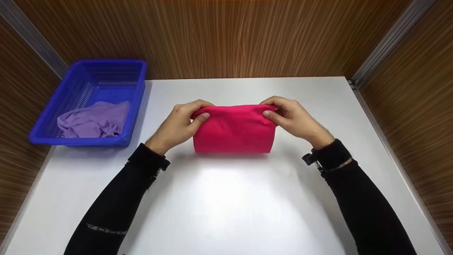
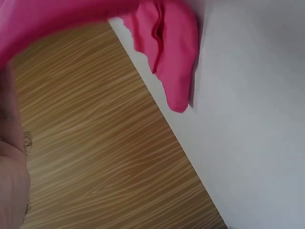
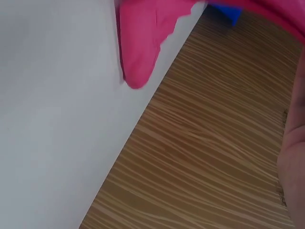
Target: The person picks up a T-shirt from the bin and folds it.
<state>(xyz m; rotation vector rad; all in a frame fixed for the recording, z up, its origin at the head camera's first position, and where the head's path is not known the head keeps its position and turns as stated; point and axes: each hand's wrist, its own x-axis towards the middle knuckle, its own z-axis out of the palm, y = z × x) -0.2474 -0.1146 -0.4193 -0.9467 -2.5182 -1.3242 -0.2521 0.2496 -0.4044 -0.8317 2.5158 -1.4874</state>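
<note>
A pinkish-red cloth (image 1: 233, 131), folded into a wide band, is held up between both hands over the white table. My left hand (image 1: 184, 122) pinches its upper left corner, thumb in front and fingers behind. At the upper right corner my right hand (image 1: 292, 118) pinches it the same way. In the left wrist view, the cloth (image 2: 178, 62) has a lower fold lying on the table. The right wrist view also shows a rounded end of the cloth (image 3: 138, 52) against the tabletop. Fingers behind the cloth are hidden.
A blue plastic basket (image 1: 136, 106) stands at the table's left, with a crumpled lilac cloth (image 1: 95, 120) inside. Wood-grain panels (image 1: 226, 39) wall in the back and both sides of the white table (image 1: 219, 209).
</note>
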